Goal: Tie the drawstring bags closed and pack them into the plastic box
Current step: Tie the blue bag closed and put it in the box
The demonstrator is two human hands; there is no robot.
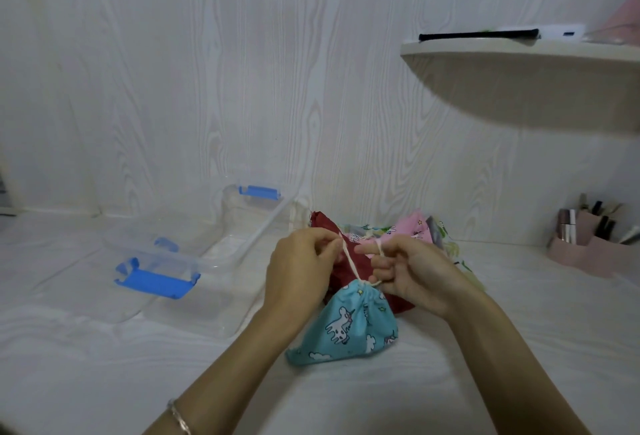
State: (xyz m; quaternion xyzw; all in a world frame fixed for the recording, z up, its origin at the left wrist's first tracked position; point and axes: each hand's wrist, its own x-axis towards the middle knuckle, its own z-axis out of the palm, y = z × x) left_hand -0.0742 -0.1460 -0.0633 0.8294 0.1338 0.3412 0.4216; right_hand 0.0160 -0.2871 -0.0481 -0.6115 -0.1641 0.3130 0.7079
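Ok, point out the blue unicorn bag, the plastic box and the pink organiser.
blue unicorn bag [346,327], head view, printed cloth body.
plastic box [259,192], head view, blue latch at far end.
pink organiser [585,254], head view, front wall.

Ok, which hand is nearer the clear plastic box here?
Left. The left hand pinches the cord just beside the plastic box; the right hand holds the cord farther off, past the blue bag.

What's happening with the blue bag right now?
Left hand, right hand pinch the cord. Blue bag drawn shut, knot unfinished. Box open, left of it.
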